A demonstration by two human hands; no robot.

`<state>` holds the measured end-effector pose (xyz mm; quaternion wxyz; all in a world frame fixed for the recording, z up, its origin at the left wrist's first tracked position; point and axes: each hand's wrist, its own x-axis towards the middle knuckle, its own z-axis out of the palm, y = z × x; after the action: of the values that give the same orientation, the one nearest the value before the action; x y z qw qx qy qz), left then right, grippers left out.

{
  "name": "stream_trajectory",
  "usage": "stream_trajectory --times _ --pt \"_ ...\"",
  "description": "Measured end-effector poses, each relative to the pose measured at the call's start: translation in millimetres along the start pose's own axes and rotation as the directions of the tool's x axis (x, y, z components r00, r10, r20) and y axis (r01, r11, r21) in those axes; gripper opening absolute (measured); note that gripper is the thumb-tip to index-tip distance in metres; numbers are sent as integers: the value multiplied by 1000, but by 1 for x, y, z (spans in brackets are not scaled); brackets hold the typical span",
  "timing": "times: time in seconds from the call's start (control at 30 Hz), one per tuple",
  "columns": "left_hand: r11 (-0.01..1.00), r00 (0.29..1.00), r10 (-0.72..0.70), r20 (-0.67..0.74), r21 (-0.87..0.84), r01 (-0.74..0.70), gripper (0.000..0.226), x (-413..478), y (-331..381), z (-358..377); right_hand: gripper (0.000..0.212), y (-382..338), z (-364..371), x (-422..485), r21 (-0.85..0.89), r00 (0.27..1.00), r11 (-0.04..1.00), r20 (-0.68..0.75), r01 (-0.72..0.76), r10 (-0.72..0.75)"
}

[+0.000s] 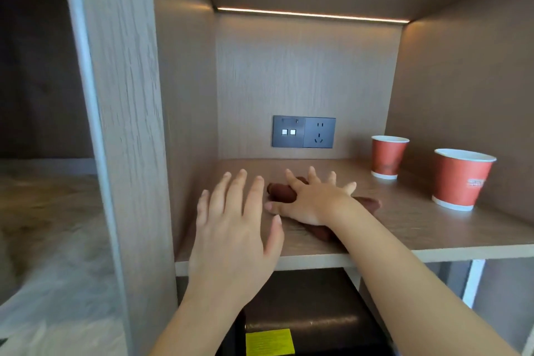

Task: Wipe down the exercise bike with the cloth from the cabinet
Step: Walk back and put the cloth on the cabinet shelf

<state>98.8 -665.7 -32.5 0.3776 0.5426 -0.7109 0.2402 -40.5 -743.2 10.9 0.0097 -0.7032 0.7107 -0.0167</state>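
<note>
A dark brown cloth (281,192) lies crumpled on the wooden shelf (419,228) of the open cabinet. My right hand (313,201) lies flat on top of the cloth with its fingers spread and straight, covering most of it. My left hand (234,222) hovers just left of the cloth, fingers straight and slightly apart, holding nothing. The exercise bike is not in view.
Two red paper cups (388,157) (461,179) stand at the right of the shelf. A grey socket and switch panel (303,131) sits on the back wall. A dark box with a yellow label (270,341) sits below the shelf. A wooden cabinet post (124,124) rises at the left.
</note>
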Motion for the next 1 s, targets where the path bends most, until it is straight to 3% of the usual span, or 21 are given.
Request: stream_trajectory --times 0.13,0.27,0.33,0.4,0.5,0.57,0.73,0.83,1.0 --pt "999 999 -3 51 36 1 58 0 0 0 83 0 1 -5 18 998 1000 -51 21 -20" --pt "999 998 -13 65 51 9 58 -1 0 1 68 9 -6 -21 206 944 970 -323 130 -58" --pt "999 998 -11 57 44 8 59 -3 0 0 63 22 -5 -33 191 904 962 -416 197 -103" --pt "999 999 -3 48 38 1 58 -7 3 -1 65 43 -1 -49 197 909 946 -380 259 -171" --pt "999 1000 2 16 40 -2 57 -10 2 0 83 72 5 -68 353 942 881 -235 314 -241" --pt "999 999 28 -26 33 -27 55 -9 0 0 84 84 6 -72 413 944 851 -190 326 -269" --pt "997 994 66 -88 47 -62 52 -17 -12 -8 63 76 10 -73 366 911 844 -279 392 -303" --pt "995 991 90 -101 57 -85 51 -25 -20 -16 61 55 13 -71 290 888 861 -331 418 -320" --pt "977 984 109 -144 197 -79 52 -31 -31 -24 55 21 16 -69 361 852 779 -326 513 -410"
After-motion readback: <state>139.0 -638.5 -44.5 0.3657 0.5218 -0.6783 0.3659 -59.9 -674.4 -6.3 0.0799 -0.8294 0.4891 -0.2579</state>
